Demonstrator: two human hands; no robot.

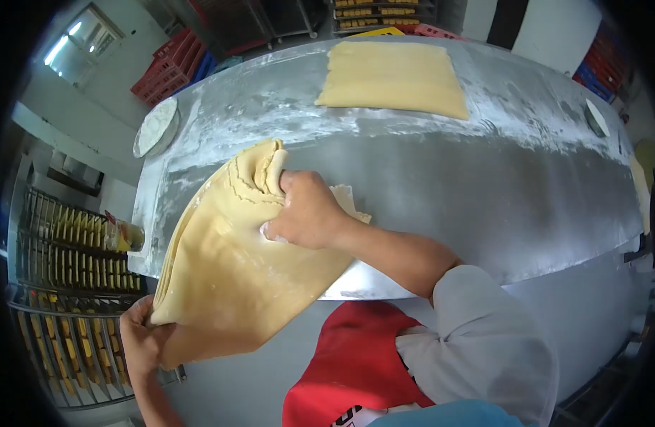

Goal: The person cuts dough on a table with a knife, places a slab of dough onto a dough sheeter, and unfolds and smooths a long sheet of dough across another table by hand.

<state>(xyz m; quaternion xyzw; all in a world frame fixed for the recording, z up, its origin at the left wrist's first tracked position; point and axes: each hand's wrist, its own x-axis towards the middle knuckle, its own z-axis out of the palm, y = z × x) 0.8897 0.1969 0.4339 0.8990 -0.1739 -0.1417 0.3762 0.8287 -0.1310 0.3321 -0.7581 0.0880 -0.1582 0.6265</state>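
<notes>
Filling the near middle are a red apron point(349, 356) and, to its right, a grey sleeve point(484, 334). At the near left, the left hand point(144, 334) has its fingers closed on the lowest left edge of a layered sheet of pale yellow dough point(242, 270). Left of that hand stands a rack point(75, 306) loaded with rows of yellow pieces. The dough sheet slopes up over the near left edge of a metal table point(470, 185), its near part hanging clear of the top. Farther up, the right hand point(310, 210) grips the sheet near its bunched, ragged-edged folds; some fingertips are hidden. At the far left sits a bowl of white powder point(156, 128). Beyond, at the far middle, a second dough sheet point(395, 78) lies flat on the floury tabletop, well apart from both hands. Past the table's far left are stacked red crates point(172, 67).
</notes>
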